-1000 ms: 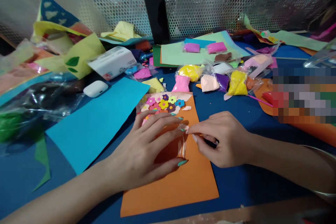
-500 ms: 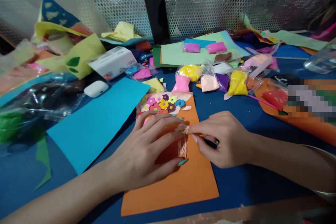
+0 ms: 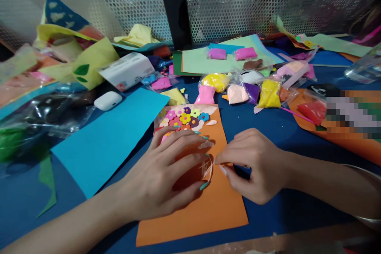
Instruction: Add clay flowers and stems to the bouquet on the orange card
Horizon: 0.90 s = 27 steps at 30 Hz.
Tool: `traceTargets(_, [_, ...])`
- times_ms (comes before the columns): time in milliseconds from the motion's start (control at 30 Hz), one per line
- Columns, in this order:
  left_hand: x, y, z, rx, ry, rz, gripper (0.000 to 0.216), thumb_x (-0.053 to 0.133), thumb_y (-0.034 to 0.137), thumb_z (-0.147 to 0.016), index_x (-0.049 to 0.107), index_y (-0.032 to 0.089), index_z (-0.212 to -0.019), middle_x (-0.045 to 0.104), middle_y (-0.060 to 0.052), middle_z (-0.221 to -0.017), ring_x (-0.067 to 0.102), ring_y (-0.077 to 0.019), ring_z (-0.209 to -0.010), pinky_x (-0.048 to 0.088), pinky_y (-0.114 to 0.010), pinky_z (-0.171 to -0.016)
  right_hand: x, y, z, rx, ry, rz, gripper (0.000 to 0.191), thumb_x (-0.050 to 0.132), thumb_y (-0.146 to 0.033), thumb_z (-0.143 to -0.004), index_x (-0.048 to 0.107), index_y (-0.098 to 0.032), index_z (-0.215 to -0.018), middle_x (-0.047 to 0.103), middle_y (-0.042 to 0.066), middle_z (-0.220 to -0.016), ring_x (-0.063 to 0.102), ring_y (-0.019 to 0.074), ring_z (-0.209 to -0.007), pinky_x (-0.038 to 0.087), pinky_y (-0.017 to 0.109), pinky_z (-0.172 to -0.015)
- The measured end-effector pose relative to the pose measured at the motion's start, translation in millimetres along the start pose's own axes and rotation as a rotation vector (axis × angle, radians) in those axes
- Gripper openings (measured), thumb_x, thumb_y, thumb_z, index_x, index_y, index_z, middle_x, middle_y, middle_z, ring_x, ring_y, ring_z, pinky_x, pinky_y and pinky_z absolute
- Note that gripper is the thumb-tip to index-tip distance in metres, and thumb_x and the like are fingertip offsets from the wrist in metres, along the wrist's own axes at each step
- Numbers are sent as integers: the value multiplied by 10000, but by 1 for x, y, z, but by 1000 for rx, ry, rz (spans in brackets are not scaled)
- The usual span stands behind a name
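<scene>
An orange sheet of paper (image 3: 193,218) lies before me with several colourful clay flowers (image 3: 185,118) at its top. My left hand (image 3: 169,166) rests over the sheet, palm down and fingers spread. Between its index finger and thumb are thin pale strands (image 3: 204,168) on the paper. Just right of these, my right hand (image 3: 254,164) pinches thumb and index finger together at a curved pale strand (image 3: 211,168). A flat pale pink clay piece (image 3: 206,145) sits above the strands, partly behind my left fingers. A small pale clay piece (image 3: 211,122) lies near the flowers.
A blue sheet (image 3: 110,143) lies to the left, with a white earbud case (image 3: 108,101) at its top edge. Bags of clay, such as a yellow one (image 3: 269,93), line the back. A phone (image 3: 177,20) stands against the perforated panel (image 3: 226,4).
My right hand has moved down, nearer to me, from the flat clay piece to beside the strands. One pale strand now curves toward my left thumb. My left hand has barely shifted.
</scene>
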<state>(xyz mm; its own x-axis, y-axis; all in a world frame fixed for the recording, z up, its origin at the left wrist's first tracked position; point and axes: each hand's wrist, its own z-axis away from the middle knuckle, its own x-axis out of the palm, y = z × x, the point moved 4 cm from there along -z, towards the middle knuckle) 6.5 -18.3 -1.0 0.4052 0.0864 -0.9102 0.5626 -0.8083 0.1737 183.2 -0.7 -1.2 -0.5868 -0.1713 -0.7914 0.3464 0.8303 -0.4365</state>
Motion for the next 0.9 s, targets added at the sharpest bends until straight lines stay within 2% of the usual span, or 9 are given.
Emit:
traceTargets(167, [-2,0,0,2,-7,4,343,567,313,-872,605,248,-1207,637,-72,-1263,565,-253,-1182,364,-437,-1038,0,-4,0,-44,-47,-56,156,493,-136,-741,598,-184,-636,545,-23,-491,448,103,-434,261,261,-456])
traceTargets(433, [-4,1,2,-20,1,-8,305,604,313,-838,646,277,-1138,660,-47,-1233,603,-251,-1142,353,-454,-1068,2,-1,1,-14,-33,-19,159,505,-148,-777,601,-193,-658,615,-14,-539,487,102,-438,294,256,-465])
traceTargets(900, [-7,3,1,8,15,13,308,604,291,-864,596,247,-1169,660,-55,-1240,597,-246,-1143,330,-429,-1021,1,-3,0,-34,-30,-34,165,506,-141,-778,651,-180,-710,587,-27,-516,468,100,-430,291,251,-460])
